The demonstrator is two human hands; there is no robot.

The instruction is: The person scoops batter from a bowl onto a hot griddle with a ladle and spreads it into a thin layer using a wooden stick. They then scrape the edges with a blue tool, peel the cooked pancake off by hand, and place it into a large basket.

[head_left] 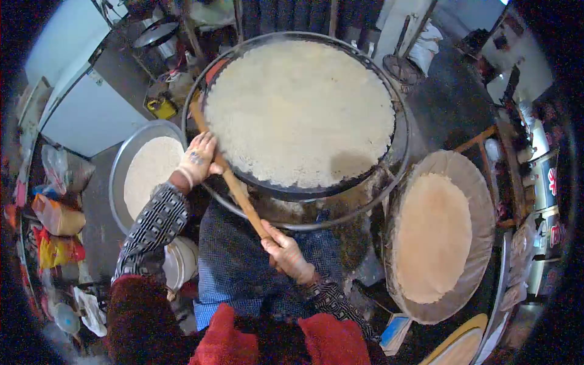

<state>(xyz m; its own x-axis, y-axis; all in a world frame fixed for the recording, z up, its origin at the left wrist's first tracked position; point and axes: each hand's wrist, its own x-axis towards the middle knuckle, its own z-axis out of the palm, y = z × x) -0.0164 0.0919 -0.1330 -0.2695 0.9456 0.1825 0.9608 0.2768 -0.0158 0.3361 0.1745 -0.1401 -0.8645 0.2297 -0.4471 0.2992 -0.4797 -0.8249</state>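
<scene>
Two hands (198,158) (289,255), one wooden stick (237,188), one griddle (286,191), one metal basin (118,182), one lined tray (480,243), probably one bucket (180,264).

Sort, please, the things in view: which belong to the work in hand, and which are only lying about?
Belong to the work:
wooden stick, held by left hand and right hand
griddle with its pale layer
probably the basin and the brown tray

Seemingly just lying about:
yellow container
red-and-yellow bag
white sack

A long, straight, light-brown wooden stick (241,196) slants from far left to near right across a large metal ring (298,227).
</scene>
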